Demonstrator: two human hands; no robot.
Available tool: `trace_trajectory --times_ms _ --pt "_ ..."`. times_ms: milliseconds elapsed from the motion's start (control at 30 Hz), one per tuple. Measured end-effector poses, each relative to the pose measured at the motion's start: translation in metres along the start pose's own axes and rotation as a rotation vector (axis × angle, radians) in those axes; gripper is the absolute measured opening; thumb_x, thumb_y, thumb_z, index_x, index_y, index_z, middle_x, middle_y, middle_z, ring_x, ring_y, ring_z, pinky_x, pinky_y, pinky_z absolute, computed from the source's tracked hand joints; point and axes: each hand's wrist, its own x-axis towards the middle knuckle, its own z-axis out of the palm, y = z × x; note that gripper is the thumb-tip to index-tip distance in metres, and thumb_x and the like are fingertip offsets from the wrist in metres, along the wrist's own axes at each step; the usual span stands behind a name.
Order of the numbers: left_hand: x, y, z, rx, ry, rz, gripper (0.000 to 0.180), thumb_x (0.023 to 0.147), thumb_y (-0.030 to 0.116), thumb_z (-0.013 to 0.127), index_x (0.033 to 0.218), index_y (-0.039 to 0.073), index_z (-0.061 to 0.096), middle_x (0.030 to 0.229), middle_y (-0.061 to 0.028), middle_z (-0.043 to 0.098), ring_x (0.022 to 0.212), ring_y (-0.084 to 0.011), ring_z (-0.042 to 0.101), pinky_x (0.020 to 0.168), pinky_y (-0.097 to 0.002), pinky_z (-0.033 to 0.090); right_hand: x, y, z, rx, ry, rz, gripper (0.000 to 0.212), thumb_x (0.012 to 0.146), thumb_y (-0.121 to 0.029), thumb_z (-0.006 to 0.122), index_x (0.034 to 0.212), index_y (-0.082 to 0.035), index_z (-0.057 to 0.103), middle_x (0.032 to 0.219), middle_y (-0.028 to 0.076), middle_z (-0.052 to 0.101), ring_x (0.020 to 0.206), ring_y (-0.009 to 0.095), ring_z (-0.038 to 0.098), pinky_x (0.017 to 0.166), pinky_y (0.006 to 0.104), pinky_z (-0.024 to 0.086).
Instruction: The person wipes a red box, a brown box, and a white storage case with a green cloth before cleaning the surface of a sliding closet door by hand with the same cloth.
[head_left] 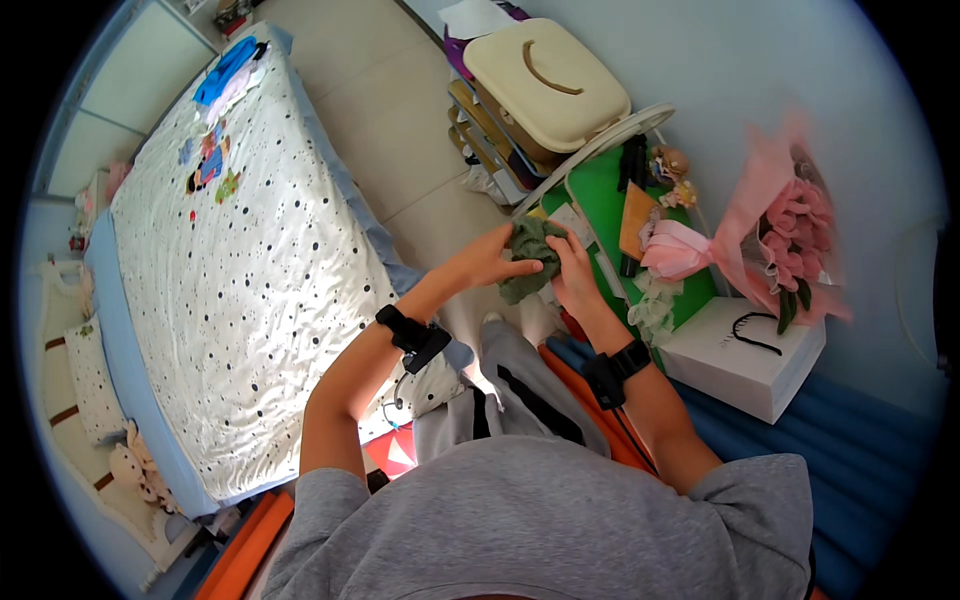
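**Green cloth (530, 240): two-sided grip**

Nearest to the camera, we see the grey shirt (540, 520) and, below it, grey trousers (515, 365) with black stripes. We note one black device on each wrist: the left device (413, 337) and the right device (617, 372).

We hold the cloth, crumpled, in the air in front of the body, between the bed and the green tabletop (598, 185). The left hand (490, 262) pinches its left side, thumb laid across the front. The right hand (573, 275) pinches its right side, fingers bent over the upper edge. We cannot tell how the fingertips sit behind the cloth.

To the right, we locate a white box (715, 355) with a black cord handle. Just beyond, a pink bouquet (797, 235) overlaps the box in view. We find an orange envelope (635, 218) on the tabletop, near the bouquet's ribbon (678, 250).

Beyond the tabletop, we identify a cream lid (530, 100) with a brown handle. On the left, the bed (270, 310) carries a spotted white cover; at its far end lies a blue garment (228, 70).
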Motion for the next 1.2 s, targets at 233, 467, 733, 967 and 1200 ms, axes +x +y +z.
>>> trace_trajectory --times_ms 233,467,733,967,1200 --pt "0.04 0.018 0.005 -0.014 -0.04 0.003 0.069 0.071 0.026 0.067 0.122 0.001 0.028 0.104 -0.0146 0.05 0.094 -0.0228 0.051 0.081 -0.0326 0.042 0.004 -0.034 -0.007 0.098 -0.12 -0.065 0.029 0.084 -0.01 0.048 0.113 -0.004 0.044 0.102 0.006 0.051 0.091 0.014 0.051 0.077 0.0274 0.043" --pt "0.074 0.023 -0.019 0.349 0.1 0.114 0.057 0.067 0.019 0.065 0.112 0.0 0.037 0.099 -0.0198 0.054 0.09 -0.0329 0.053 0.077 -0.0373 0.043 0.028 -0.067 -0.024 -0.432 -0.041 -0.195 0.04 0.085 -0.017 0.05 0.122 -0.007 0.039 0.11 0.004 0.047 0.097 0.014 0.048 0.08 0.0278 0.041" --pt "0.092 0.094 -0.028 0.131 0.056 0.162 0.061 0.072 0.02 0.064 0.121 0.0 0.033 0.103 -0.0161 0.05 0.094 -0.0221 0.053 0.076 -0.0324 0.044 0.033 -0.094 0.012 0.009 -0.113 -0.051 0.042 0.082 -0.019 0.056 0.12 -0.008 0.042 0.115 0.004 0.045 0.098 0.015 0.047 0.077 0.0283 0.042" --pt "0.152 0.083 -0.077 -0.006 0.244 0.21 0.053 0.077 0.022 0.057 0.121 -0.001 0.038 0.117 -0.0192 0.038 0.095 -0.0243 0.054 0.08 -0.0309 0.043 0.09 -0.18 0.002 -0.783 0.418 -0.996 0.038 0.074 -0.004 0.053 0.112 -0.003 0.049 0.111 0.013 0.051 0.1 0.023 0.049 0.086 0.0302 0.038" --pt "0.183 0.039 -0.115 0.171 0.073 0.09 0.038 0.078 0.026 0.051 0.106 0.0 0.052 0.105 -0.0161 0.056 0.093 -0.0263 0.055 0.081 -0.0317 0.042 0.124 -0.158 -0.011 -1.517 0.678 -0.983 0.041 0.072 -0.001 0.05 0.113 -0.007 0.051 0.123 0.015 0.043 0.115 0.034 0.038 0.096 0.0363 0.031"
